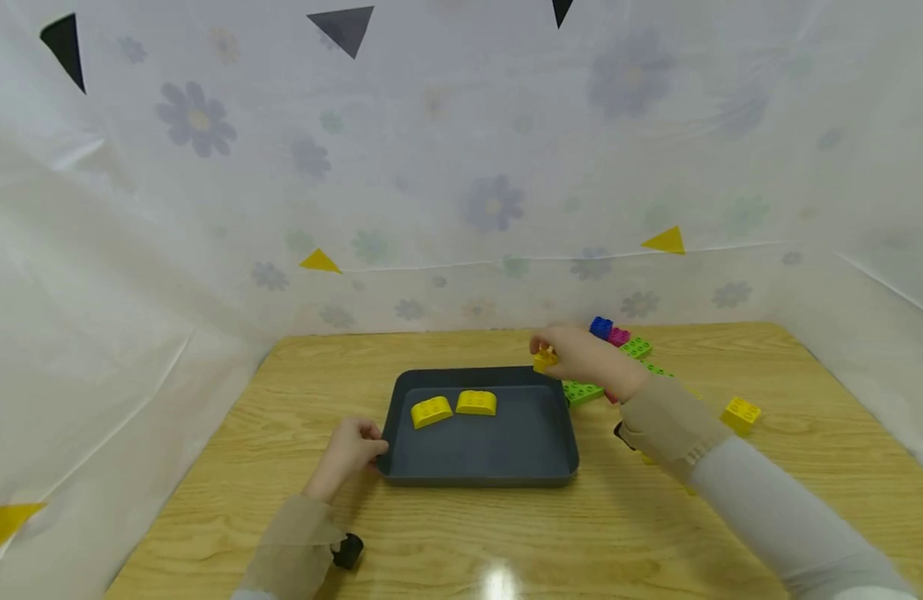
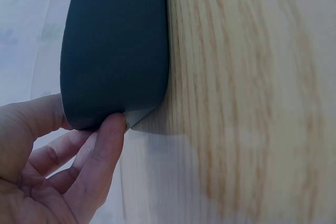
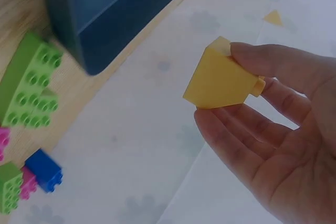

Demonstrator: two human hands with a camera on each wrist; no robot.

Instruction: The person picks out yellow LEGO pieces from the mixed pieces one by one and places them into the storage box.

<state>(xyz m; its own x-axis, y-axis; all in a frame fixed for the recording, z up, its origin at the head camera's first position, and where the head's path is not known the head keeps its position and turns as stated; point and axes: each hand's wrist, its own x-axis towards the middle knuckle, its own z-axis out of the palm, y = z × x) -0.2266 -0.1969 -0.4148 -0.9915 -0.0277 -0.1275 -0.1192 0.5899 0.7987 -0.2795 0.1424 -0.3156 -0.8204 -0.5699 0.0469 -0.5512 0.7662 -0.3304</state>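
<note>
My right hand [image 1: 585,357] is over the back right corner of a dark grey tray [image 1: 476,481]. Between thumb and fingers it pinches a yellow toy brick [image 3: 218,77] with sloped sides; one stud shows at its edge. Inside the tray, toward the left, lie two curved-top yellow bricks, the left brick [image 1: 431,412] slightly turned and the right brick [image 1: 476,402] straighter. At the tray's left side my left hand [image 1: 351,452] grips the wall near the front corner. Up close in the left wrist view, thumb and fingers pinch that tray end [image 2: 115,51].
Right of the tray, partly behind my right arm, lie a green brick [image 1: 584,393], a blue brick [image 1: 601,327], a pink brick [image 1: 619,337] and other green ones. Farther right sits a yellow brick [image 1: 742,415]. A flowered white sheet [image 1: 461,183] hangs behind the wooden table [image 1: 461,542].
</note>
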